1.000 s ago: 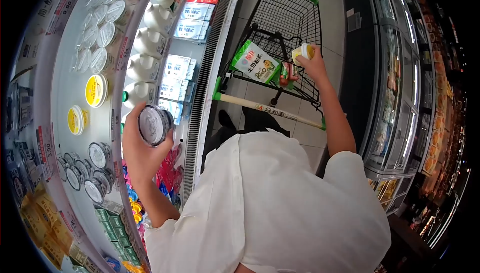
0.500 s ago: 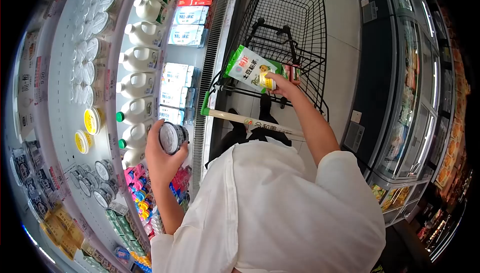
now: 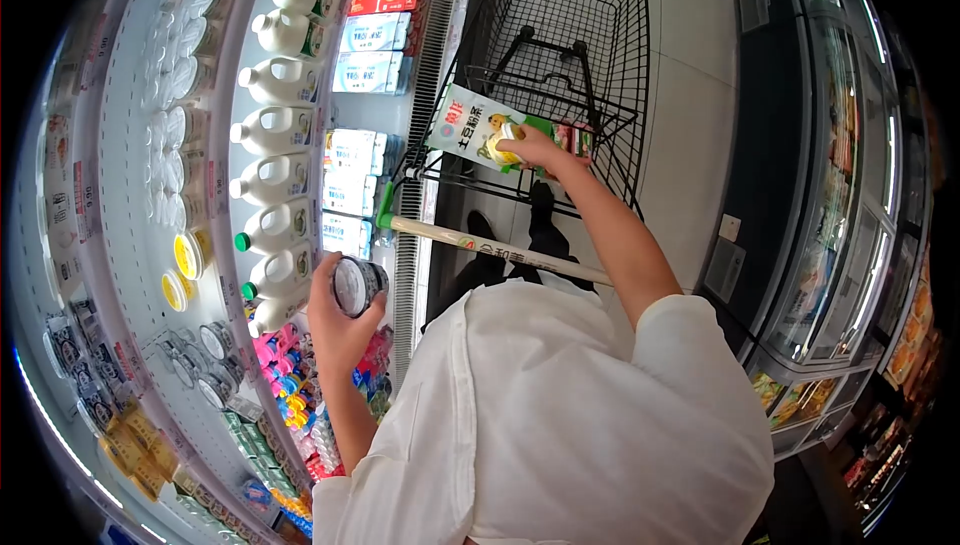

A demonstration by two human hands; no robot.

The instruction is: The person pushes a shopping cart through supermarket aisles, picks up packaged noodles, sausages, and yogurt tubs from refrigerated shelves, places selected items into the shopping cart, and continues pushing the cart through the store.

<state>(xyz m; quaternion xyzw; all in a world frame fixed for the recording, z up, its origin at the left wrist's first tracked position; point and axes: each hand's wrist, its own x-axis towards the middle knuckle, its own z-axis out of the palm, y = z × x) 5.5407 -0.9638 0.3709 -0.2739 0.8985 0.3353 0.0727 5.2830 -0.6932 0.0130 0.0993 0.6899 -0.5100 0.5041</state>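
My left hand [image 3: 340, 327] is wrapped round a round tub with a clear lid and dark rim [image 3: 355, 287], beside the dairy shelf. Over the child-seat end of the cart, my right hand [image 3: 537, 150] grips a small yellow-and-white tub [image 3: 507, 144]. Just under that tub, a green-and-white food packet [image 3: 465, 125] leans at the cart's near end. A smaller package in red and green [image 3: 570, 138] lies partly behind the right hand.
The black wire shopping cart [image 3: 640, 75] stands ahead, its handle [image 3: 480, 248] before my waist. Along the left, the shelf holds white milk jugs [image 3: 272, 177], yellow-lidded tubs [image 3: 190, 253] and boxed cartons [image 3: 352, 152]. Glass-fronted freezers [image 3: 830, 205] line the right.
My right hand and the yellow-and-white tub have shifted slightly left and up over the packet. The left hand, still around its tub, appears a little farther right and lower. The view has shifted slightly.
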